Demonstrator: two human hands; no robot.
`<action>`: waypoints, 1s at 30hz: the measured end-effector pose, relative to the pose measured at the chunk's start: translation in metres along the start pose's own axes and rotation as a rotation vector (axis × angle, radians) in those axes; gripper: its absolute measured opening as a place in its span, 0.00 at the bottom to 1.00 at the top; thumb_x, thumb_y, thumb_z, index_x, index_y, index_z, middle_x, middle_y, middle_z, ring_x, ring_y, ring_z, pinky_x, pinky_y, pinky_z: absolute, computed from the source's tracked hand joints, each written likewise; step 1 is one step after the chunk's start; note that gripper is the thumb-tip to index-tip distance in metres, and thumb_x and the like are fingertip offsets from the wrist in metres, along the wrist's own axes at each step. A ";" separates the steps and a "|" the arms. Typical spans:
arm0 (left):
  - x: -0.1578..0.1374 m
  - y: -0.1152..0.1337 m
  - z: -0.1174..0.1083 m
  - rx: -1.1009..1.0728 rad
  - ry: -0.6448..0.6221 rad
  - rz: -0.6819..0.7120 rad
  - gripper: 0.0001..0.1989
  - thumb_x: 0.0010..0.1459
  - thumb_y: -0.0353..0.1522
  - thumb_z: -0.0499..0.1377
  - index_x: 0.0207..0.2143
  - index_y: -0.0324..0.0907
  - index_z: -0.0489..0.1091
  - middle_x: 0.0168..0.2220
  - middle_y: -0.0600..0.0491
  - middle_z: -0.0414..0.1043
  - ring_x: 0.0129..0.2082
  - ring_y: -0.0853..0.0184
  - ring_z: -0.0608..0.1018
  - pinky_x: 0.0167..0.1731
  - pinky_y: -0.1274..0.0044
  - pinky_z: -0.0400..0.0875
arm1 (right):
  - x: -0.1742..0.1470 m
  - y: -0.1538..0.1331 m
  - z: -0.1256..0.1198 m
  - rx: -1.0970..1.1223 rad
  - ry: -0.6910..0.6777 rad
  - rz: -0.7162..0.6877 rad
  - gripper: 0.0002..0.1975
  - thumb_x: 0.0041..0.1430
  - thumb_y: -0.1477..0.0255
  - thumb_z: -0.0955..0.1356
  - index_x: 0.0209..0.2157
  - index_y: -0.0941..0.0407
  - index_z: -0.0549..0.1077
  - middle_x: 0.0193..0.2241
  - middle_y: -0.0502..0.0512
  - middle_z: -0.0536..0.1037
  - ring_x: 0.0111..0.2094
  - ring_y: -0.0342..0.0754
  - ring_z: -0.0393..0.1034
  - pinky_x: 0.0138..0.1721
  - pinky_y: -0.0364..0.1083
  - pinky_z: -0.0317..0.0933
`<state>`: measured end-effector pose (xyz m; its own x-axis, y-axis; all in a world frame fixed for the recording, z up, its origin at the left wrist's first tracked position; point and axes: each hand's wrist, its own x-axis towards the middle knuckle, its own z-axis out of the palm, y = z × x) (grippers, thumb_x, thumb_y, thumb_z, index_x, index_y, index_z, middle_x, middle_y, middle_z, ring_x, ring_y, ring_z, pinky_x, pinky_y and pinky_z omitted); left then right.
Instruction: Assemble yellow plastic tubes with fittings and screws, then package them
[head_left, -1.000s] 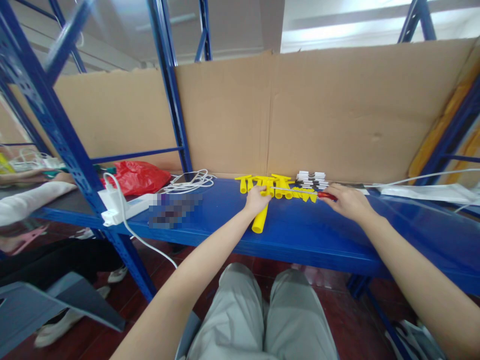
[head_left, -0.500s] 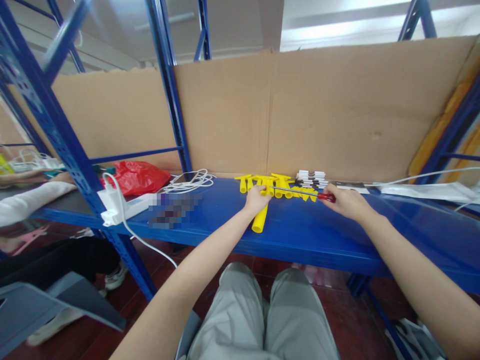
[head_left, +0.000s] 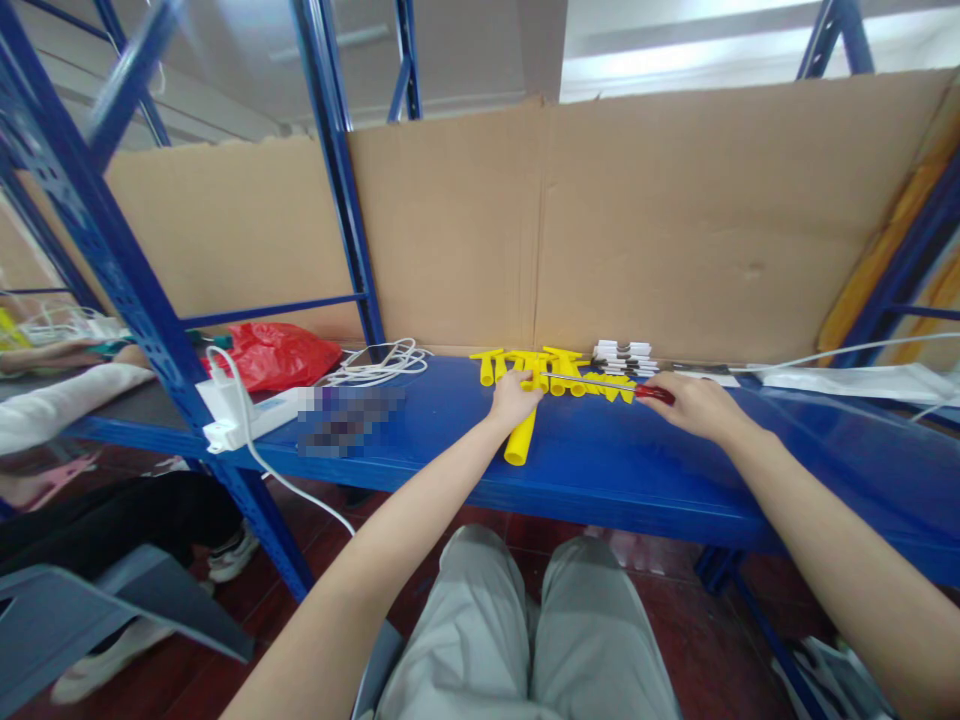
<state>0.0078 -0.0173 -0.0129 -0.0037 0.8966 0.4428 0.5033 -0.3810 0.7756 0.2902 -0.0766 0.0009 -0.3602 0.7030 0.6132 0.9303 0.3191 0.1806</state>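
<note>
On the blue shelf point(head_left: 600, 480), my left hand point(head_left: 512, 397) grips the top of a yellow plastic tube piece point(head_left: 519, 440) that points toward me. Behind it lies a row of several more yellow pieces point(head_left: 555, 372). My right hand point(head_left: 694, 402) holds a red-handled screwdriver point(head_left: 651, 393); its thin metal shaft runs left across the yellow pieces, its tip just right of my left hand. A stack of small white and black parts point(head_left: 622, 356) sits just behind the screwdriver.
A cardboard sheet point(head_left: 600, 220) backs the shelf. To the left lie a coiled white cable point(head_left: 379, 365), a white power strip point(head_left: 247, 412), and a red plastic bag point(head_left: 274, 352). Blue uprights point(head_left: 341, 170) stand left of centre. Another person's sleeve point(head_left: 52, 395) rests at far left.
My right hand with the screwdriver has shifted slightly, the shaft tip nudging a little left and up over the yellow pieces. My left hand stays on the yellow tube.
</note>
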 end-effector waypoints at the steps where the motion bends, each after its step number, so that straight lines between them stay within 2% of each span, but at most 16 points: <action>1: 0.000 0.000 0.000 0.001 0.001 0.000 0.14 0.46 0.25 0.64 0.38 0.39 0.78 0.46 0.45 0.78 0.47 0.57 0.79 0.51 0.72 0.71 | 0.000 0.000 0.000 0.011 -0.014 0.009 0.14 0.61 0.62 0.62 0.37 0.53 0.76 0.33 0.58 0.82 0.31 0.52 0.75 0.28 0.46 0.61; 6: 0.000 0.000 0.000 0.008 -0.009 0.005 0.12 0.47 0.24 0.64 0.37 0.38 0.78 0.46 0.45 0.78 0.47 0.57 0.79 0.51 0.72 0.70 | 0.001 -0.003 -0.001 0.064 -0.054 0.070 0.12 0.60 0.62 0.64 0.38 0.53 0.75 0.32 0.57 0.82 0.30 0.52 0.75 0.29 0.46 0.62; 13: -0.002 0.002 -0.001 0.009 -0.014 0.008 0.15 0.47 0.25 0.63 0.40 0.39 0.78 0.47 0.45 0.78 0.49 0.57 0.78 0.53 0.71 0.70 | 0.003 -0.004 -0.002 0.017 -0.077 0.150 0.07 0.58 0.63 0.65 0.34 0.52 0.69 0.28 0.56 0.79 0.26 0.52 0.73 0.25 0.45 0.56; 20: -0.002 0.004 -0.003 0.041 -0.022 0.002 0.16 0.48 0.25 0.63 0.42 0.36 0.78 0.50 0.42 0.76 0.51 0.55 0.77 0.53 0.71 0.69 | 0.001 -0.001 0.000 -0.002 -0.041 0.062 0.10 0.59 0.62 0.64 0.30 0.52 0.70 0.27 0.55 0.79 0.25 0.50 0.72 0.24 0.44 0.55; 26: -0.003 0.005 -0.002 0.043 -0.043 -0.004 0.16 0.48 0.24 0.63 0.42 0.37 0.78 0.47 0.44 0.77 0.48 0.57 0.79 0.51 0.71 0.70 | 0.002 0.002 0.003 0.022 -0.033 0.030 0.11 0.60 0.63 0.63 0.35 0.53 0.75 0.31 0.56 0.81 0.28 0.50 0.74 0.26 0.44 0.59; 30: -0.002 0.004 -0.002 0.033 -0.024 -0.007 0.15 0.47 0.24 0.63 0.40 0.38 0.78 0.46 0.44 0.77 0.47 0.57 0.79 0.50 0.71 0.71 | 0.002 0.002 0.003 0.054 -0.039 0.039 0.11 0.60 0.64 0.64 0.35 0.53 0.75 0.32 0.56 0.82 0.29 0.50 0.75 0.27 0.45 0.61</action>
<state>0.0081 -0.0217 -0.0097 0.0137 0.9044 0.4264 0.5315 -0.3679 0.7630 0.2908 -0.0729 0.0001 -0.3273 0.7397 0.5879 0.9390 0.3241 0.1150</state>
